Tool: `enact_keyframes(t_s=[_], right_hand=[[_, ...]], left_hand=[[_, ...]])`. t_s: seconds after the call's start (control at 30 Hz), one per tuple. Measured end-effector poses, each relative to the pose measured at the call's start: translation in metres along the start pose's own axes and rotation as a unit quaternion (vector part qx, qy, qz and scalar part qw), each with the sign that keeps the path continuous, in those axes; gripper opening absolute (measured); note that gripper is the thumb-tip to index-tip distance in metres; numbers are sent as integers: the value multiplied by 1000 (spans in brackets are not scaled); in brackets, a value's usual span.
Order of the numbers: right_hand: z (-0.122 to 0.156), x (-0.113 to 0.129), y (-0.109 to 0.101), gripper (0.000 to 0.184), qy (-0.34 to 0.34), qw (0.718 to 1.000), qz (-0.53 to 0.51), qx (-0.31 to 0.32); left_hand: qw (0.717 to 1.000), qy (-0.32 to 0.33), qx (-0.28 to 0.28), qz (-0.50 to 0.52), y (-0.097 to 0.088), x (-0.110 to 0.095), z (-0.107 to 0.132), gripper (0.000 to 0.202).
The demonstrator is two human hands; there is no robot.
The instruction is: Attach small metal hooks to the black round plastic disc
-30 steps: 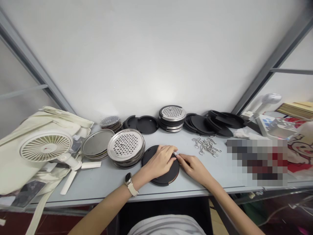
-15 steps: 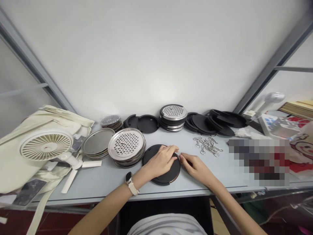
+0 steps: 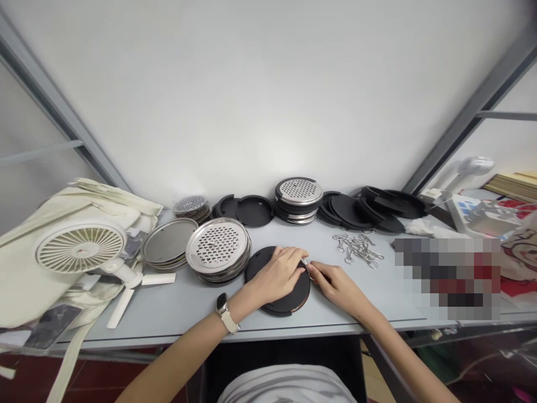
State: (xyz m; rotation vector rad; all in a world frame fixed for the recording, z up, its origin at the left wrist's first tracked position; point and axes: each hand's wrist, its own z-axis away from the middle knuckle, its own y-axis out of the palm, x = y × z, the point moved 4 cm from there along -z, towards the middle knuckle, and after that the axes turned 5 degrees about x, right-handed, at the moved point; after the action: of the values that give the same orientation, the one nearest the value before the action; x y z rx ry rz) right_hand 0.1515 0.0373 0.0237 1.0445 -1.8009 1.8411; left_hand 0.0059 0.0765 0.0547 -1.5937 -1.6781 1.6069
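Black and matte, a round disc (image 3: 289, 299) lies flat on the pale grey worktop (image 3: 176, 308), right at the front edge, under the person's left hand (image 3: 279, 274). Its left fingers (image 3: 289, 257) curve over the top, pressed down on it. The right hand (image 3: 338, 288) comes in from the other side, its fingers (image 3: 321, 274) bunched together at the disc's rim. A small steel piece (image 3: 304, 262) shows between the two hands, but the fingertips hide most of it, so which hand pinches it cannot be told. One wristwatch (image 3: 222, 305) with a cream strap sits on the left wrist.

Four stacks stand nearby: two steel grater plate stacks (image 3: 218, 244), one plain steel disc stack (image 3: 169, 243) and one small dark mesh stack (image 3: 192, 206). Two loose black discs (image 3: 254, 211) lie at the back, and more overlap further right (image 3: 342, 211), too jumbled to count. A tangle of metal clips (image 3: 358, 249) lies beside the right hand, also uncountable. One cream fan (image 3: 79, 246) rests on a canvas bag (image 3: 25, 280). A pixelated patch (image 3: 447, 278) hides whatever is at the right.
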Motion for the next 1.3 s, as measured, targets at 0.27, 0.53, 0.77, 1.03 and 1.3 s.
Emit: enact_keyframes(t_s=[0.27, 0.53, 0.77, 1.03, 1.3], right_hand=[[0, 0, 1, 39, -3, 1000, 1, -2], [0, 0, 0, 39, 0, 1000, -2, -5], [0, 2, -1, 38, -1, 1000, 2, -10], [0, 1, -3, 38, -6, 999, 14, -38], [-1, 3, -2, 38, -13, 1000, 6, -12]], left_hand=[[1000, 4, 2, 7, 0, 0, 0, 25], [1000, 4, -2, 14, 0, 0, 0, 25], [1000, 8, -3, 16, -1, 0, 0, 24], [1000, 0, 1, 20, -1, 0, 0, 24], [1000, -2, 1, 5, 0, 0, 0, 24]])
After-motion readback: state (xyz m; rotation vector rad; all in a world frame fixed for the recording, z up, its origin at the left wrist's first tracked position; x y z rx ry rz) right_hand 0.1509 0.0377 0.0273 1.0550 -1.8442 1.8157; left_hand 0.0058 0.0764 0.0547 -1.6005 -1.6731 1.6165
